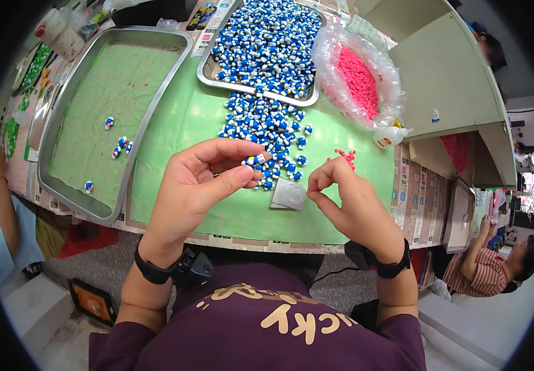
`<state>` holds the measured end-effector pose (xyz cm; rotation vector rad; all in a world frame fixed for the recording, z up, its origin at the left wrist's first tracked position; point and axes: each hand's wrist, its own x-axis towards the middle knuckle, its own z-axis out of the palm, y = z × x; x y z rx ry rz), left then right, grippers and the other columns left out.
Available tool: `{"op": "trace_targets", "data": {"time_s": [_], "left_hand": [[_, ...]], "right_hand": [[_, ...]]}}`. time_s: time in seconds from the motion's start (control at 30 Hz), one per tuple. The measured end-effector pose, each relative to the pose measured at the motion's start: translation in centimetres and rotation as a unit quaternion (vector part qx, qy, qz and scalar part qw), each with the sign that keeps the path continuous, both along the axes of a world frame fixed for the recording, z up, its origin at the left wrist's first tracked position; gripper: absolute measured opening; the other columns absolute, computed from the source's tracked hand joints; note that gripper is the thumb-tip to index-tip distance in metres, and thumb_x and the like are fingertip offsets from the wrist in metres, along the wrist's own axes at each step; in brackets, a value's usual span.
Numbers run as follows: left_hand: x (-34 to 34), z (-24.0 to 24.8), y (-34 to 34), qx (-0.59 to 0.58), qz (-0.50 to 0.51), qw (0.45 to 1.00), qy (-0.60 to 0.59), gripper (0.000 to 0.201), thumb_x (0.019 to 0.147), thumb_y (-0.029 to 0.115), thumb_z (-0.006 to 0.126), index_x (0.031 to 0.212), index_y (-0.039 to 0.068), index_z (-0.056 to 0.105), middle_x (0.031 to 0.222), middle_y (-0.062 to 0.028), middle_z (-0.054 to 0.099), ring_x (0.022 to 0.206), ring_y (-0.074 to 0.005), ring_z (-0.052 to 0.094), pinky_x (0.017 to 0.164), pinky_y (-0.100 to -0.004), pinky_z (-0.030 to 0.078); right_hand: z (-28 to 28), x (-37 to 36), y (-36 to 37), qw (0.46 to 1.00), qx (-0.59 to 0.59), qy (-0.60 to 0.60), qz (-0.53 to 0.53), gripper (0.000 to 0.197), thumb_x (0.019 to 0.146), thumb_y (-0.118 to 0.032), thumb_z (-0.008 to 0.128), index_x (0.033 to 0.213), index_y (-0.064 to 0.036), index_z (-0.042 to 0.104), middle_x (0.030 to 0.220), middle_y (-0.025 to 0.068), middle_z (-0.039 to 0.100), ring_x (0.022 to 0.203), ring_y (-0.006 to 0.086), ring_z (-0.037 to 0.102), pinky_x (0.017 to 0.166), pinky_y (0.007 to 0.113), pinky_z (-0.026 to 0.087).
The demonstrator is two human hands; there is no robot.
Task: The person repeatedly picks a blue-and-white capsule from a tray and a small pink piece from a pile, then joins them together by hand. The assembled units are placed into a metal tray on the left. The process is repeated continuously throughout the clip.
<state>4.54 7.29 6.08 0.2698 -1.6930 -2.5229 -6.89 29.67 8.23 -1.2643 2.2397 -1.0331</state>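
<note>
The left hand (200,179), just left of centre in the frame, grasps a small rounded blue-and-white figure with a touch of yellow (254,161) between thumb and fingers. The right hand (354,201), right of centre, has its thumb and forefinger drawn close together; whether anything sits between them cannot be told.

Under both hands lies a smooth pale-green sheet (236,219) on a table covered in printed, pinkish-brown paper (412,185). Between the hands, a small grey square card (289,195) carries a round, clear, shiny patch. Above it, a loose pile of blue-and-white figures (260,120) runs up to a shallow metal tray (288,99) at the top centre, heaped with more of the same. Near the right hand lies a small cluster of pink bits (346,157); at the upper right are a crumpled clear plastic bag (395,99) of pink pieces and a white squeeze bottle (387,137). A large, green-lined metal tray (149,36) at the upper left holds a few figures.

A pale boxy cabinet (443,74) fills the upper right. Below the table shows grey speckled floor (335,269). A person in light blue (25,229) is at the left edge, another in a striped top (482,272) at the right.
</note>
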Motion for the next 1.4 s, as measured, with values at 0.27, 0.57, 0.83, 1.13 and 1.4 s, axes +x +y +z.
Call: {"op": "trace_targets", "data": {"time_s": [0.27, 0.57, 0.83, 1.13, 1.4], "left_hand": [[0.1, -0.4, -0.4, 0.011, 0.017, 1.000, -0.013, 0.027, 0.090, 0.004, 0.063, 0.116, -0.004, 0.061, 0.114, -0.0150, 0.066, 0.093, -0.0143, 0.066, 0.084, -0.0265, 0.053], [0.2, -0.5, -0.6, 0.024, 0.015, 1.000, -0.006, 0.026, 0.090, 0.003, 0.062, 0.115, -0.004, 0.061, 0.113, -0.0144, 0.066, 0.093, -0.0148, 0.066, 0.085, -0.0275, 0.053], [-0.6, 0.0, 0.8, 0.042, 0.006, 0.999, 0.011, 0.024, 0.090, 0.001, 0.061, 0.113, -0.003, 0.061, 0.109, -0.0131, 0.066, 0.094, -0.0170, 0.066, 0.085, -0.0305, 0.054], [-1.7, 1.3, 3.7, 0.099, 0.020, 0.994, 0.053, 0.024, 0.086, -0.004, 0.064, 0.109, -0.003, 0.060, 0.105, -0.0112, 0.066, 0.096, -0.0171, 0.065, 0.085, -0.0316, 0.055], [-1.6, 1.3, 4.1, 0.090, 0.034, 0.989, 0.113, 0.023, 0.086, -0.004, 0.067, 0.108, -0.003, 0.060, 0.110, -0.0139, 0.066, 0.102, -0.0157, 0.064, 0.087, -0.0280, 0.053]], "right_hand": [[0.5, -0.1, -0.7, 0.995, 0.068, 0.043, 0.051, 0.026, 0.080, 0.007, 0.065, 0.094, -0.0012, 0.045, 0.086, 0.0107, 0.058, 0.082, 0.0259, 0.061, 0.074, 0.034, 0.049], [1.1, -0.4, -1.3, 0.992, 0.089, 0.058, 0.074, 0.025, 0.080, 0.007, 0.064, 0.093, -0.0023, 0.045, 0.084, 0.0101, 0.057, 0.080, 0.0263, 0.060, 0.073, 0.034, 0.048], [2.0, 0.1, -1.1, 0.996, -0.054, 0.061, 0.021, 0.027, 0.079, 0.009, 0.064, 0.093, -0.0031, 0.045, 0.084, 0.0104, 0.057, 0.078, 0.0247, 0.060, 0.071, 0.033, 0.047], [2.7, 1.5, -3.0, 0.951, -0.300, 0.060, -0.044, 0.033, 0.078, 0.013, 0.067, 0.091, -0.0054, 0.043, 0.091, 0.0119, 0.061, 0.080, 0.0187, 0.063, 0.071, 0.029, 0.048], [2.0, 1.4, -3.4, 0.943, -0.317, 0.087, -0.045, 0.032, 0.077, 0.014, 0.067, 0.091, -0.0047, 0.045, 0.091, 0.0128, 0.062, 0.081, 0.0206, 0.063, 0.071, 0.030, 0.048]]}}
